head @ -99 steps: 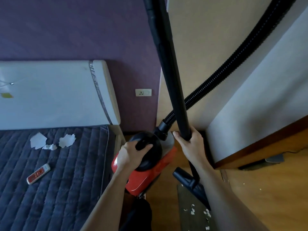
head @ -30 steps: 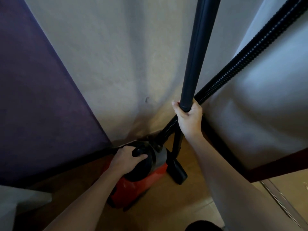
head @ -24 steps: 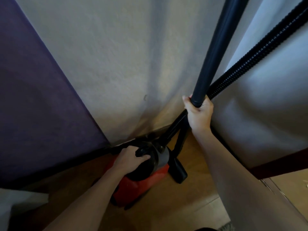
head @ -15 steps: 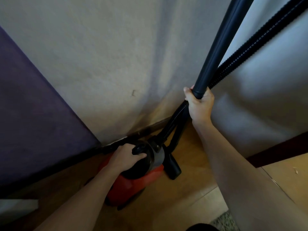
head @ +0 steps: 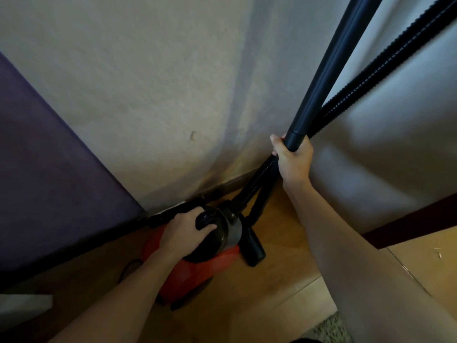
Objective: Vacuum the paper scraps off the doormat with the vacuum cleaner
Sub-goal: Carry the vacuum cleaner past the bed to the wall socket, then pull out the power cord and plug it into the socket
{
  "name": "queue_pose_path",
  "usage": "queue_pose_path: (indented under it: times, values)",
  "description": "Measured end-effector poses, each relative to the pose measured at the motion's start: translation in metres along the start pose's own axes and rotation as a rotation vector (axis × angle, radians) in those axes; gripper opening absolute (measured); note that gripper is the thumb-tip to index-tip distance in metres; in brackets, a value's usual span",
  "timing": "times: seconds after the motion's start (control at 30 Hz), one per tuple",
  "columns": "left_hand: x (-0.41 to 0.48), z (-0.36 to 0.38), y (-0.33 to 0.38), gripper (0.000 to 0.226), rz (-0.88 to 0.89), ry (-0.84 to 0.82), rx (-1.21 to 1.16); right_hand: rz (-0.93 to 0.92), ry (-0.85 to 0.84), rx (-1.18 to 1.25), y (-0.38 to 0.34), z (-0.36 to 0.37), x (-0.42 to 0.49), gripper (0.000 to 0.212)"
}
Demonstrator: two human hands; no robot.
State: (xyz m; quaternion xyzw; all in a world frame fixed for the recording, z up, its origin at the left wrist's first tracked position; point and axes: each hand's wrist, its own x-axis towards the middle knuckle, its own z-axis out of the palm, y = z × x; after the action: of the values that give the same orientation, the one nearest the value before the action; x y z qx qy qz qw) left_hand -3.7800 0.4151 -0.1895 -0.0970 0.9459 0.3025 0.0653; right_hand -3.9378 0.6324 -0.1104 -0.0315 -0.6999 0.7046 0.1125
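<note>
the red vacuum cleaner point(head: 197, 271) sits on the wooden floor point(head: 277, 290) in the corner, close against the pale wall point(head: 153, 90) and beside the purple wall point(head: 49, 174). the left hand point(head: 183, 233) curls around the black handle on top of its body. the right hand point(head: 294, 159) grips the black wand point(head: 329, 68), held steeply upright, with the ribbed hose point(head: 385, 70) running just behind it. the nozzle point(head: 253, 248) rests on the floor beside the canister. a corner of the doormat point(head: 326, 330) shows at the bottom edge.
</note>
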Motion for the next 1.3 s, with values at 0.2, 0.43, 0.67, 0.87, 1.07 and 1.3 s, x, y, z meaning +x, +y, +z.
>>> queue_pose_path:
  times: [0.2, 0.43, 0.67, 0.87, 1.07, 1.3]
  values:
    - [0.000, 0.005, -0.001, 0.040, 0.042, 0.111, -0.016, -0.019, 0.007, 0.009, 0.005, 0.000, 0.004, 0.021]
    - [0.008, 0.009, 0.001, 0.031, 0.055, 0.095, -0.050, 0.014, -0.015, -0.015, 0.005, -0.007, 0.009, 0.021]
    - [0.000, 0.000, 0.000, 0.034, 0.031, 0.015, -0.080, 0.076, -0.079, -0.190, -0.018, -0.021, -0.005, 0.027]
    - [-0.028, -0.037, -0.033, 0.037, 0.070, 0.142, -0.096, 0.029, 0.138, -0.467, -0.051, -0.046, -0.080, 0.053]
    - [-0.062, -0.066, -0.076, 0.041, -0.036, 0.102, -0.124, -0.186, -0.478, -0.680, -0.025, 0.013, -0.137, 0.046]
    - [-0.094, -0.060, -0.107, 0.043, -0.299, 0.142, -0.408, -0.416, -1.188, -0.933, 0.002, 0.081, -0.157, 0.061]
